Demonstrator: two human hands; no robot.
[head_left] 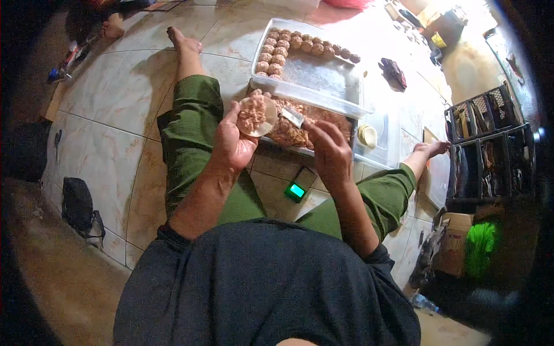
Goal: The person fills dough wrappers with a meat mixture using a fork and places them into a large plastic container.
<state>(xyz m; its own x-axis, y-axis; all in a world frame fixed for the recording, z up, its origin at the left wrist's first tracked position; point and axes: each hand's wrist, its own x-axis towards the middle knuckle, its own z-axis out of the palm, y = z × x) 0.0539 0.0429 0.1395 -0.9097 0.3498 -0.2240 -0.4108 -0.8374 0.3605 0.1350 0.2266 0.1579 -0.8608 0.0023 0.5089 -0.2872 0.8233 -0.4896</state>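
On the palm of my left hand point(236, 142) lies a round dough wrapper point(267, 123), with a mound of ground filling point(252, 113) spread over it. The fingers curl around its edge. My right hand point(333, 149) grips a flat-bladed spreader point(293, 116), its pale blade just above the tub of ground filling point(285, 134). Behind that tub stands a clear plastic container point(329, 80). Rows of round filled dumplings point(277, 52) line its left side and far edge. To the right, a small stack of round wrappers point(367, 136) rests on a clear plastic lid point(383, 149).
A small device with a lit green screen point(297, 190) lies on the tiles between my legs. A dark packet point(394, 73) is on the floor at the far right. Black crates point(484, 142) and a cardboard box point(452, 244) stand along the right. A black bag point(78, 203) lies at left.
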